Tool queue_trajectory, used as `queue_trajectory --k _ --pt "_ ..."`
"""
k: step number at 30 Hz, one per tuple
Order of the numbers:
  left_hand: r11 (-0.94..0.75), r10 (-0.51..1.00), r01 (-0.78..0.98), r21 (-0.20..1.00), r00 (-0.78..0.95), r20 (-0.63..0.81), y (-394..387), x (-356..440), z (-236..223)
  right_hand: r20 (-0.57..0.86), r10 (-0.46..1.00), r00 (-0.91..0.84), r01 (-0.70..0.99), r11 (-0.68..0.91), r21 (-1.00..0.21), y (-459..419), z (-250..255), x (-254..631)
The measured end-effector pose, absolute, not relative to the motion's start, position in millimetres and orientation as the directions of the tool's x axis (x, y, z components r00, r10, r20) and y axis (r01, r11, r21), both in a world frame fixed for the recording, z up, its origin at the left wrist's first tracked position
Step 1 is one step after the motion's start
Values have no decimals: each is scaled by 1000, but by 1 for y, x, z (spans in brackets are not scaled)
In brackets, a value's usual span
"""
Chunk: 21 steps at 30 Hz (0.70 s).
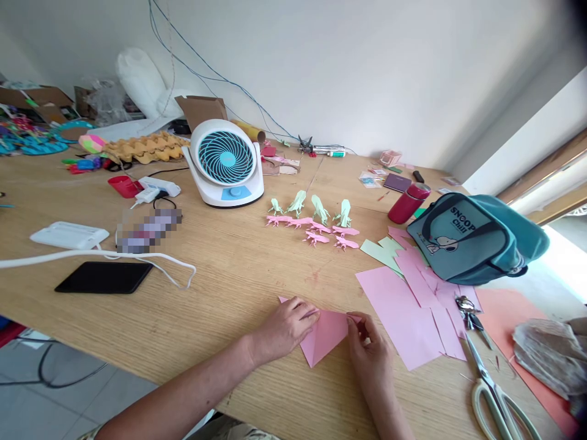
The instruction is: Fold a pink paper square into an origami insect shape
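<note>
A folded sheet of pink paper (326,333) lies near the table's front edge, one point toward me and creases running across it. My left hand (288,325) presses on its left part, the fingers curled together and holding the paper against the table. At the right corner my right hand (372,348) pinches the paper between thumb and fingers. Beyond both hands stand several folded pink paper insects (316,238), with light green ones (320,209) behind them.
Loose pink sheets (403,318) and green strips (381,253) lie to the right, beside scissors (493,391) and a teal bag (463,238). A red flask (408,203) lies tilted behind. Leftward are a fan (227,162), a black phone (104,277) and a white cable (68,256).
</note>
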<state>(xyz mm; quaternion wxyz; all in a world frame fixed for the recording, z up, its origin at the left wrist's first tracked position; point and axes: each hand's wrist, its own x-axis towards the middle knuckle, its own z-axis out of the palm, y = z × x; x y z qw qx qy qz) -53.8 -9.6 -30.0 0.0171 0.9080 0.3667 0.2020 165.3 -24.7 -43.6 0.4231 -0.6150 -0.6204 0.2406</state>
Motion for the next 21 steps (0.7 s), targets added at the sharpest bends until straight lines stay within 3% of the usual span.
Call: queue_trajectory --k 5,21 --pt "-724 680 666 180 646 346 -10 -54 -30 183 980 80 582 104 -807 -22 -46 165" --pt "-721 685 668 181 649 332 -11 -54 -28 264 964 -26 539 236 -808 -21 -45 164"
